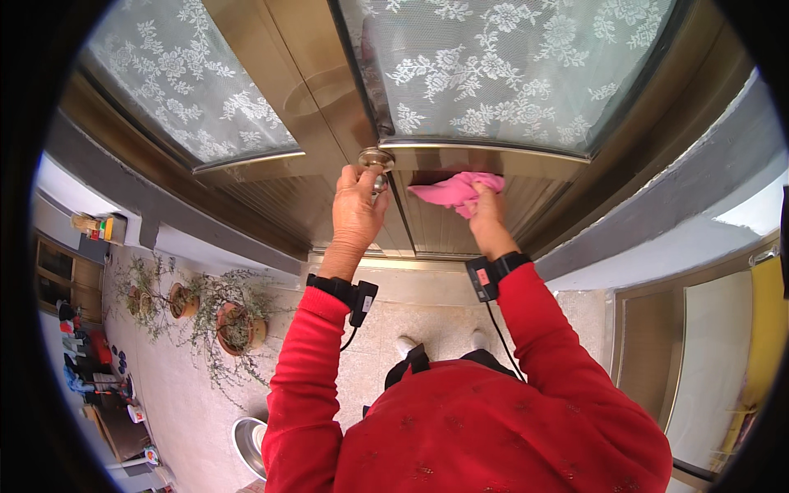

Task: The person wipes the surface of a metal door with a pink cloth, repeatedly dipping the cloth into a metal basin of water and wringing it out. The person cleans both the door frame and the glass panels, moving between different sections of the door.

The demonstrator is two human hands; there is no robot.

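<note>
My left hand (357,212) grips the round metal doorknob (377,159) of a brown double door, fingers wrapped about its end. In my right hand (490,215) is a bunched pink cloth (453,190), held against or just off the ribbed lower panel (441,225) of the right door leaf. I cannot tell whether the cloth touches the panel. Above it, a glass pane (493,74) shows white floral lace behind it. The left leaf has a similar lace-backed pane (185,86).
Several potted plants (241,330) stand on the floor at the left, their thin branches spreading outward. A metal basin (249,447) sits near my left elbow. A raised sill (394,265) runs below the door. Another door (653,345) is at the right.
</note>
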